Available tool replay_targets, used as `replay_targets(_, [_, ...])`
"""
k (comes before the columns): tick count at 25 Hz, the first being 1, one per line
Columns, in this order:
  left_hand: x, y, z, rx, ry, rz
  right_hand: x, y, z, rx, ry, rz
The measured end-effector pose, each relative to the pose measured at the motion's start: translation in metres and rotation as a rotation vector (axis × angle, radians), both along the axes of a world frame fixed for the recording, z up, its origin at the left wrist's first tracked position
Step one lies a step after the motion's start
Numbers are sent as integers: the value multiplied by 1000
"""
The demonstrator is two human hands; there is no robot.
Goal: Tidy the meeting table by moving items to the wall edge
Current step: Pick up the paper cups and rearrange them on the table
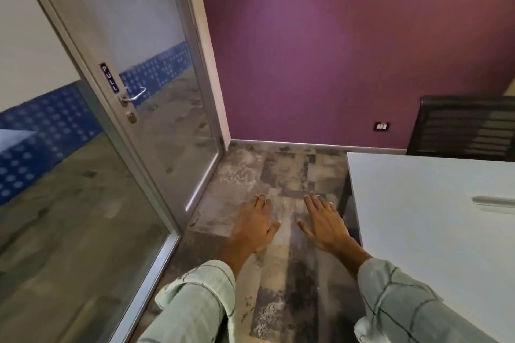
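Purple wall point(334, 50), white table point(432, 203), both hands flat.

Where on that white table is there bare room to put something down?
The white table shows bare from its near left corner back to the edge by the black chair. Only a grey slot interrupts it at right. Both hands, left and right, hover over floor.

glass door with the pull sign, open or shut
Shut: the glass door sits flush in its frame, lever handle level, neither hand touching it.

left hand point(255, 224) and right hand point(324, 224) flat, empty, above carpet point(278, 170) beside white table point(432, 203).
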State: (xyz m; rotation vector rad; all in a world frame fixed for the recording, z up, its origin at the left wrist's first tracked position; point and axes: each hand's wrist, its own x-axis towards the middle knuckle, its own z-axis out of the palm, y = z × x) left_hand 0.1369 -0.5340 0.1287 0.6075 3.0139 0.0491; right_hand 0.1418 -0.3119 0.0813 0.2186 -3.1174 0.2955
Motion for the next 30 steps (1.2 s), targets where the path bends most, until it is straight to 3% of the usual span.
replay_targets(12, [-389, 101, -13, 89, 49, -328, -319, 88, 24, 55, 70, -318])
replay_targets(30, [-830, 384, 0, 74, 53, -945, -658, 286, 18, 88, 27, -862])
